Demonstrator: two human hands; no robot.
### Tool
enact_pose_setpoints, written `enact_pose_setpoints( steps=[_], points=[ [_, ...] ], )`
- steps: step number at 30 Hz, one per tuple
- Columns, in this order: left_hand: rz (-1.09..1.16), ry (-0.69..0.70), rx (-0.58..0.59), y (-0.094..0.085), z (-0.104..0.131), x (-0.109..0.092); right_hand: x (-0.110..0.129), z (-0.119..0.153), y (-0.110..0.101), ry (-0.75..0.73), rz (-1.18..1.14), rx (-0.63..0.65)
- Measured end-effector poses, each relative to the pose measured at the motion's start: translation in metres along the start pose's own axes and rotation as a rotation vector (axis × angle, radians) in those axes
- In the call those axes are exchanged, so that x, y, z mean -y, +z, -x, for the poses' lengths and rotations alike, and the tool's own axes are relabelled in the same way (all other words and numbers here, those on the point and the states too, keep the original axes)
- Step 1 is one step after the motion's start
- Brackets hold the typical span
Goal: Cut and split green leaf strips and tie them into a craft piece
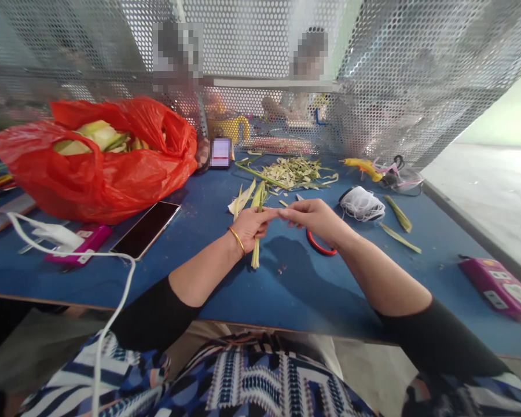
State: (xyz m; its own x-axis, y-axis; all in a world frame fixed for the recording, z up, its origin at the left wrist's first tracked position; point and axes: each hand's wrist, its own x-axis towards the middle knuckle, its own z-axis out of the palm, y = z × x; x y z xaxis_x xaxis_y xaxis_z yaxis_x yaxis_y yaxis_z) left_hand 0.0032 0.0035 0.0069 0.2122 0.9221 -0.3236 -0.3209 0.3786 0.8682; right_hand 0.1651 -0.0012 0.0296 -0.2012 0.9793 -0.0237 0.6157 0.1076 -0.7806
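My left hand (250,226), with a gold bangle at the wrist, is closed round a bundle of pale green leaf strips (256,255) near the middle of the blue table. The upper ends of the strips fan out beyond the fingers. My right hand (307,215) is beside it, its fingertips pinched at the left fingertips; whatever lies between them is too small to make out. Red-handled scissors (321,246) lie partly under my right hand. A ball of white thread (362,204) sits to the right.
A red plastic bag (113,179) of leafy pieces stands at the left, near a dark phone (147,229) and a white cable (128,284). Leaf scraps (295,172) lie before a perforated metal screen (260,35). Purple power sockets (501,285) are at the right. People sit beyond the screen.
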Motion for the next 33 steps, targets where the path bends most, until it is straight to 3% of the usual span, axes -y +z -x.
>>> enact_pose_setpoints(
  steps=[2, 4, 9, 11, 15, 18, 20, 23, 25, 28, 31, 33],
  points=[
    [0.011, 0.008, -0.035, 0.000, -0.001, 0.000, 0.004, -0.007, 0.012, 0.029, -0.312, 0.070],
    [0.019, 0.002, -0.061, -0.001, -0.002, -0.001, 0.004, -0.012, 0.023, 0.055, -0.470, 0.071],
    [0.092, -0.078, 0.040, -0.004, -0.004, -0.002, -0.018, -0.020, 0.026, 0.035, -0.544, 0.022],
    [0.139, -0.127, 0.084, -0.004, -0.005, -0.002, -0.030, -0.023, 0.016, 0.008, -0.395, -0.124],
    [0.179, -0.106, 0.075, -0.003, -0.004, -0.001, -0.036, -0.020, -0.009, -0.024, 0.147, -0.495],
    [0.202, -0.059, 0.061, -0.002, -0.002, -0.001, -0.025, -0.007, -0.013, -0.114, 0.521, -0.594],
    [0.201, -0.042, 0.053, -0.002, -0.002, 0.000, -0.016, 0.001, -0.004, -0.157, 0.396, -0.473],
    [0.168, -0.025, 0.043, -0.003, -0.003, 0.003, -0.011, 0.008, 0.020, -0.134, -0.061, -0.114],
    [0.119, -0.020, 0.054, -0.003, -0.004, 0.005, -0.011, 0.009, 0.034, -0.096, -0.316, 0.005],
    [0.016, 0.048, -0.006, -0.002, -0.005, 0.007, -0.011, 0.007, 0.038, -0.006, -0.510, 0.024],
    [-0.130, 0.231, -0.182, -0.001, -0.005, 0.006, -0.008, 0.006, 0.029, 0.067, -0.556, 0.023],
    [-0.257, 0.352, -0.214, -0.002, -0.006, 0.004, -0.006, 0.007, 0.023, 0.100, -0.565, 0.035]
  ],
)
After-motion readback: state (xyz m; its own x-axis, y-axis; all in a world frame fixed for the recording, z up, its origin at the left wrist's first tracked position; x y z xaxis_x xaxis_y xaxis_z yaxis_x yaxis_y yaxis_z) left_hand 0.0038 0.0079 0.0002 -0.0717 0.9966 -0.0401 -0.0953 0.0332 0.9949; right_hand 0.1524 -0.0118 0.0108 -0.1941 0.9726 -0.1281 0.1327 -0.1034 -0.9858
